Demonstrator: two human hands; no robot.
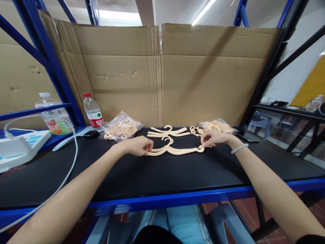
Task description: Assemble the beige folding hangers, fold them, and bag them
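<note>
A cream plastic hanger [175, 149] lies on the black shelf top [152, 173] in front of me. My left hand [138, 145] is closed in a pinch on its left arm end. My right hand [214, 137] pinches its right end, where a small ring piece [201, 148] sits. Behind it lies a second cream hanger [169, 131]. A clear bag of cream rings [121, 129] rests at the back left, and a clear bag of cream parts [217, 126] lies just behind my right hand.
Cardboard sheets [162, 74] wall off the back. A water bottle [92, 112], a drink bottle [54, 118], a white power strip with cable [22, 144] and a dark mouse-like object [90, 134] are at the left. A phone [247, 136] lies at the right. Blue shelf posts flank the sides.
</note>
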